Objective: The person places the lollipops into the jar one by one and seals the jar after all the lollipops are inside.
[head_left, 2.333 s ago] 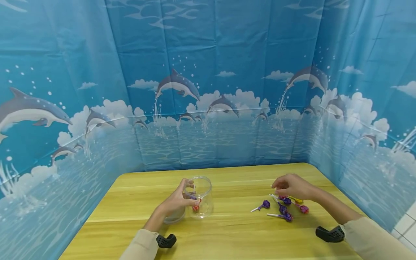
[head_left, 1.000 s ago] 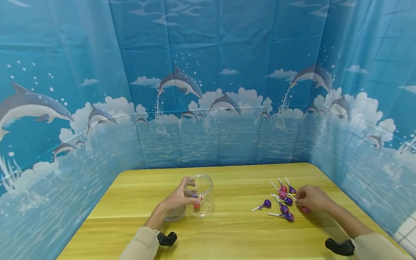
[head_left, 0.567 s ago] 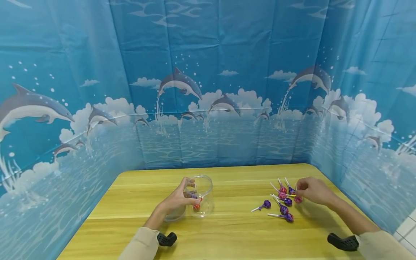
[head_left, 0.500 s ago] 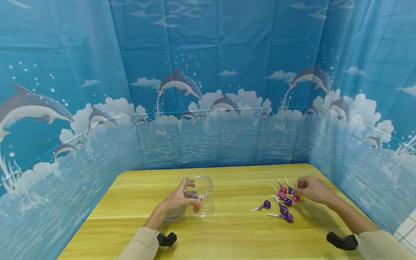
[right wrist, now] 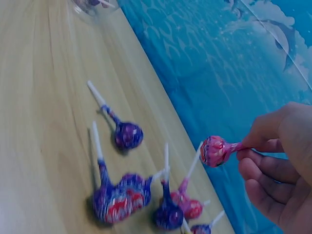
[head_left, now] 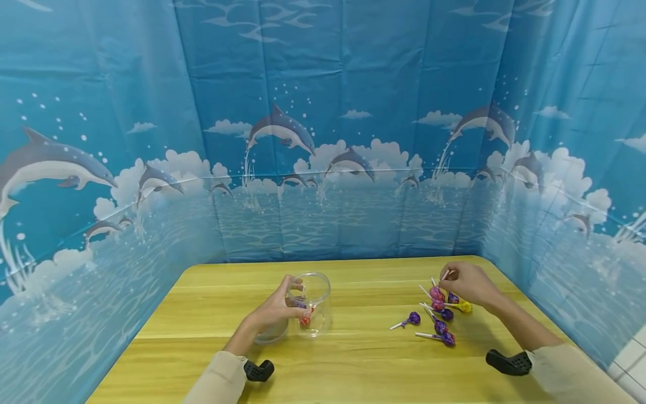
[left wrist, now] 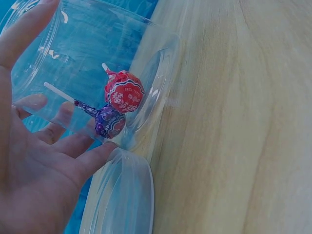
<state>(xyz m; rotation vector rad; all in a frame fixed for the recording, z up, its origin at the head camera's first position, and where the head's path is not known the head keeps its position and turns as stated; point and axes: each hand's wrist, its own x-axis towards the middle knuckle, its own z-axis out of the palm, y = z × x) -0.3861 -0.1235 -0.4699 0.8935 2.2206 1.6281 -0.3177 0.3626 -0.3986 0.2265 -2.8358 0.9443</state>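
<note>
My left hand (head_left: pixel 275 307) grips a clear plastic jar (head_left: pixel 324 315) standing on the table, thumb and fingers around its side. Inside the jar lie a red-wrapped lollipop (left wrist: pixel 125 92) and a purple one (left wrist: pixel 109 122). Beside the jar, partly behind my left hand, is a clear round lid (left wrist: pixel 131 195). My right hand (head_left: pixel 469 285) pinches a pink lollipop (right wrist: pixel 214 151) by its stick, head pointing away from the fingers, over the far side of a loose pile. In that pile are a yellow lollipop (head_left: pixel 464 307), a pink one (head_left: pixel 438 304) and several purple ones (head_left: pixel 447 339).
One purple lollipop (head_left: pixel 414 318) lies apart, to the left of the pile. The yellow wooden table (head_left: pixel 353 370) ends at a blue dolphin-print curtain (head_left: pixel 353 224) at the back and sides.
My right hand has taken the pink lollipop from the pile's right edge, lifted it and carried it left and away, uncovering the yellow one. My left hand stays on the jar.
</note>
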